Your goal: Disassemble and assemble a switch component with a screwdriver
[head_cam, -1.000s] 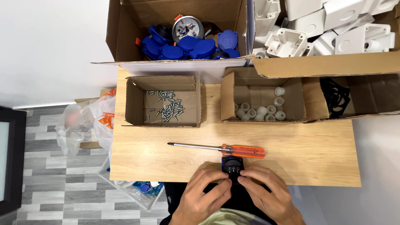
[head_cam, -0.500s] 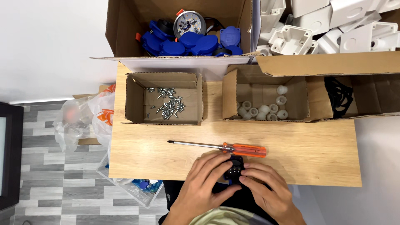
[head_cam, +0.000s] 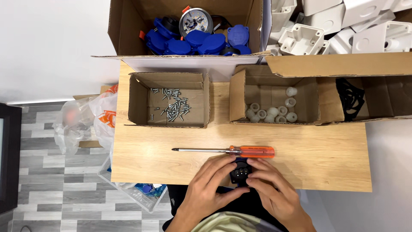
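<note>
Both hands, left hand (head_cam: 213, 182) and right hand (head_cam: 271, 189), pinch a black socket (head_cam: 240, 173) between their fingertips, just below the screwdriver (head_cam: 227, 151).

The left hand (head_cam: 211, 182) and the right hand (head_cam: 271, 185) are brought together at the near edge, palms turned down. The fingers (head_cam: 221, 165) of both are spread and curved inward, the tips almost meeting. Both forearms are drawn close to the body.
</note>
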